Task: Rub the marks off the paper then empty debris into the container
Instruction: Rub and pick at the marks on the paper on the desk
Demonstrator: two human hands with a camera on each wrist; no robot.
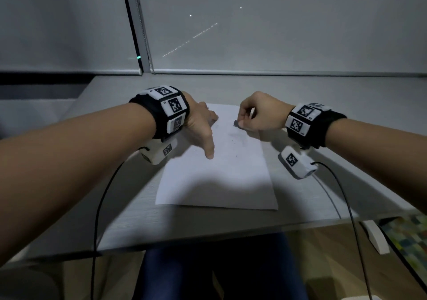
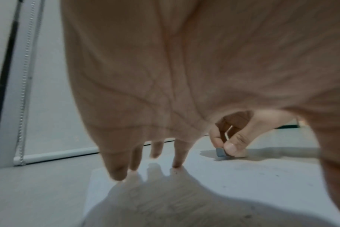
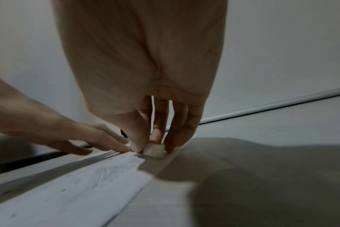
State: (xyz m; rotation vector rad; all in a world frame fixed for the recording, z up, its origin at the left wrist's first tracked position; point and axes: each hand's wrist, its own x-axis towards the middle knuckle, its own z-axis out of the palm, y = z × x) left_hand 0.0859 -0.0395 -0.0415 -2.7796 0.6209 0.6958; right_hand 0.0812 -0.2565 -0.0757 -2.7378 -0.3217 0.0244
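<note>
Drawn grey blinds [image 1: 277,33] close off the window behind the pale grey desk [image 1: 208,221] where we sit. A white sheet of paper [image 1: 219,179] lies flat on it, smudged with faint pencil marks [image 1: 233,135] near its far half. Our left hand [image 1: 201,124] spreads open, fingertips [image 2: 178,162] and thumb pressing the sheet's far left part. Our right hand [image 1: 258,114] pinches a small eraser [image 1: 236,123] between thumb and fingers, its bottom touching the paper by the far right edge.
</note>
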